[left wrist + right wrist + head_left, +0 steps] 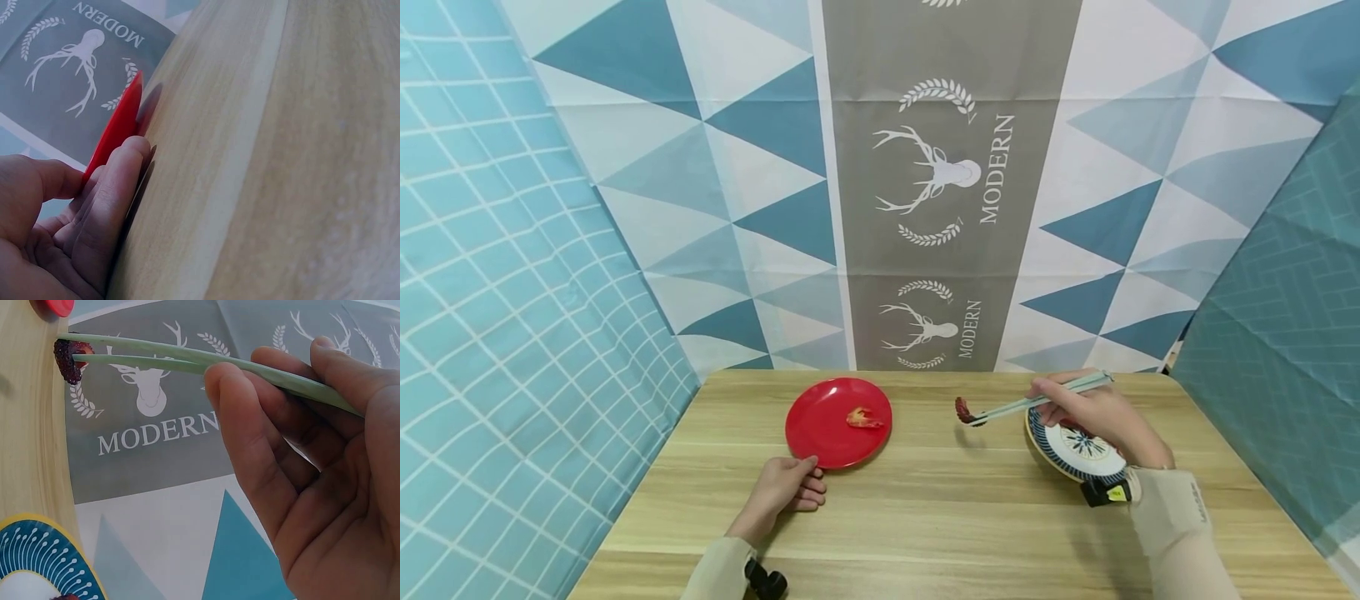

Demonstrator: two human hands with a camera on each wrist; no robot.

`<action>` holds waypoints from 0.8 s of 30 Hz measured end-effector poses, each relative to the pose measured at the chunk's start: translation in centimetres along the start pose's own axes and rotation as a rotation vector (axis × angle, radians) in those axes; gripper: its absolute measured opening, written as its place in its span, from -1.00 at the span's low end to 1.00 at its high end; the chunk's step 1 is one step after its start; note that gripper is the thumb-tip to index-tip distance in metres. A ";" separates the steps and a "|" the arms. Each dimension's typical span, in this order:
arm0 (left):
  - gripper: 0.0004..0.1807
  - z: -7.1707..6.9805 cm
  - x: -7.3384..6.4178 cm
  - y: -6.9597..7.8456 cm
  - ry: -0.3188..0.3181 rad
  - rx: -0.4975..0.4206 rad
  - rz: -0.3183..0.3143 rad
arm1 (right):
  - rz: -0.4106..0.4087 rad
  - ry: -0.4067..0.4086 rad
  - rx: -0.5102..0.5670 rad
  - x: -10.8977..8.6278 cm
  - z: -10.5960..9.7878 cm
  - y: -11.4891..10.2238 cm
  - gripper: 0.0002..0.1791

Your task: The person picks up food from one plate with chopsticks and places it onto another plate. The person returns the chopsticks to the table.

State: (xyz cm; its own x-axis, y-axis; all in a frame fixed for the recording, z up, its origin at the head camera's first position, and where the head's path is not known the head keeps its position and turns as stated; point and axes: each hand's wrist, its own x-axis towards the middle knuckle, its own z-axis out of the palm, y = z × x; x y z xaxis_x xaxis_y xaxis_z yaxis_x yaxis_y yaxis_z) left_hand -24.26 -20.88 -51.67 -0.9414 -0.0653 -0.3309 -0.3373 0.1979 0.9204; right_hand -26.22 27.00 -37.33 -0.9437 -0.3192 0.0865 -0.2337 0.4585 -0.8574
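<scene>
My left hand (786,492) pinches the near rim of a round red plate (816,425), thumb on top and fingers below. On that plate lies a small orange-yellow piece of food (863,418). Pale green chopsticks (1037,402) are held in my right hand (1093,417), pointing left. Between their tips is a curved, bumpy, dark red piece of food (67,359), raised over the table between the two plates. Partly hidden below the right hand is a white plate (1093,454) with a blue patterned rim; a red piece (65,597) shows on it.
The wooden table (940,517) ends at a hanging cloth (925,250) with deer-head prints behind it. Blue checked cloth (512,292) hangs on the left, and a teal cloth (1285,333) on the right.
</scene>
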 end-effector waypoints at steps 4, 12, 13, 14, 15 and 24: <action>-0.59 0.0 0.1 0.1 -0.002 0.005 -0.010 | 0.000 -0.004 -0.013 0.3 0.1 0.0 -0.51; -0.58 0.1 0.1 0.2 0.009 0.010 -0.012 | -0.073 -0.036 -0.071 1.0 0.4 -0.4 -0.58; -0.58 0.1 0.0 0.1 0.009 0.009 -0.011 | -0.080 -0.037 -0.077 1.1 0.4 -0.4 -0.58; -0.58 0.1 0.0 0.1 0.009 0.009 -0.010 | -0.085 -0.035 -0.077 1.2 0.5 -0.4 -0.59; -0.58 0.1 0.0 0.1 0.009 0.009 -0.010 | -0.090 -0.035 -0.084 1.2 0.6 -0.4 -0.59; -0.59 0.1 0.1 0.3 -0.001 0.006 -0.009 | -0.113 -0.042 -0.111 1.7 1.2 -0.2 -0.60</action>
State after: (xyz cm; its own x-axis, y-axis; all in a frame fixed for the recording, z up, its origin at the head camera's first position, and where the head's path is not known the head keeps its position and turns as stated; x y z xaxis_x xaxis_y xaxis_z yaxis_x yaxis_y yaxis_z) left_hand -24.46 -20.71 -51.42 -0.9382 -0.0665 -0.3396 -0.3459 0.2028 0.9161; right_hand -27.50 25.40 -37.58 -0.8999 -0.4075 0.1554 -0.3640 0.5055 -0.7823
